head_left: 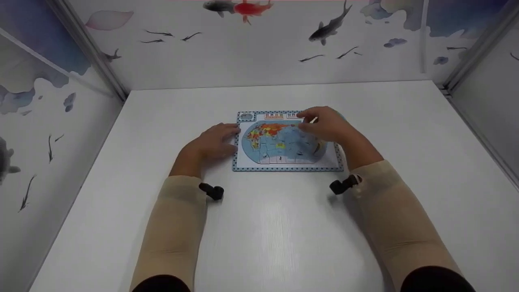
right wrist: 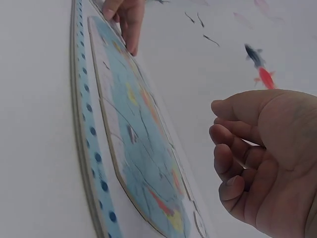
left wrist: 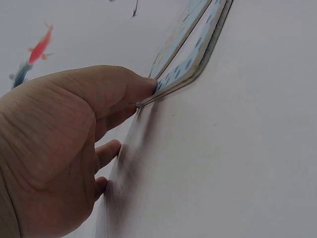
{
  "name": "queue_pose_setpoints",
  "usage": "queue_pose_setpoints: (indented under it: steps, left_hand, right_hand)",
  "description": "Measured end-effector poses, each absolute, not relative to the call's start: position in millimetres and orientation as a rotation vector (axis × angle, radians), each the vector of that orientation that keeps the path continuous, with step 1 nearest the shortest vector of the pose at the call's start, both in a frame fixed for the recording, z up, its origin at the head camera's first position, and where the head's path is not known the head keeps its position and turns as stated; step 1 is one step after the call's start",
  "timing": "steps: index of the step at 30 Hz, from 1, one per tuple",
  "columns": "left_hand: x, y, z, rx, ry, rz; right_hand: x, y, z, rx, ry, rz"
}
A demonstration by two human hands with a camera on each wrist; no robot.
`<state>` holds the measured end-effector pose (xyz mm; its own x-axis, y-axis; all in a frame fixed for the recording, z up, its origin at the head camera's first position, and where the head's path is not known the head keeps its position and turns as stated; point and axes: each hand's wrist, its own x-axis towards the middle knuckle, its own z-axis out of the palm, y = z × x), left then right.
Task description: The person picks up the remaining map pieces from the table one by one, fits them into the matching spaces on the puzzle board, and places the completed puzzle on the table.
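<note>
A world map puzzle (head_left: 284,156) lies flat on the white table, framed by a pale blue border with dark dots. My left hand (head_left: 217,142) is at its left edge. In the left wrist view, the thumb (left wrist: 143,85) lies on the dotted border and a finger meets the edge beside it, pinching the board there. My right hand (head_left: 326,123) hovers over the puzzle's upper right part. The right wrist view shows its fingers (right wrist: 223,156) loosely curled, with nothing visible between them and the thumb.
The white table (head_left: 275,227) stretches around the puzzle on every side. Behind it stands a white wall (head_left: 251,56) painted with fish, and side panels rise at left and right. Small black devices hang from both sleeves.
</note>
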<state>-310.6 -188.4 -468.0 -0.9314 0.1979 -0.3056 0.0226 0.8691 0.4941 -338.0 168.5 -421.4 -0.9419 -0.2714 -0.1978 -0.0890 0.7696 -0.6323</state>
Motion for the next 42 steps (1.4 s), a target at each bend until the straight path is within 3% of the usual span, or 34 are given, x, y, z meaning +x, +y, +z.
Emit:
queue_pose_setpoints:
  steps: [22, 33, 42]
  left_hand:
    - [-310.1, -185.3, -465.9, 0.171, 2.693, 0.659]
    - [-310.9, -185.6, -467.8, 0.153, 2.702, 0.659]
    - [-311.0, -186.9, -465.9, 0.182, 2.701, 0.645]
  right_hand:
    - [-364.2, 251.2, -433.9, 0.234, 2.719, -1.200]
    - [-369.8, 262.1, -450.8, 0.424, 2.624, -1.287]
    - [-372.0, 264.2, -459.5, 0.410, 2.638, -1.209]
